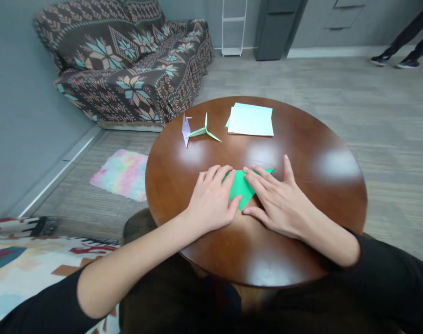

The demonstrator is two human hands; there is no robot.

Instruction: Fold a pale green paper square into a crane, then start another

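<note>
A green sheet of paper (pixel 241 188), folded into a triangle with its point towards me, lies flat on the round wooden table (pixel 323 185). My left hand (pixel 213 197) rests on its left part, fingers stretched out and thumb near the lower point. Across the right part lies my right hand (pixel 277 199), fingers spread and one finger raised off the paper. Both hands press from above, neither wrapped round it. The right corner of the paper sticks out beyond my right fingers; much of the left side is hidden under my left hand.
Towards the table's far edge stand a purple paper crane (pixel 186 130) and a light green three-armed folded paper piece (pixel 205 130). A stack of pale paper sheets (pixel 251 120) lies to their right. Beyond are a covered sofa (pixel 135 74), a fluffy rug (pixel 123 174) and a person's legs (pixel 406 35).
</note>
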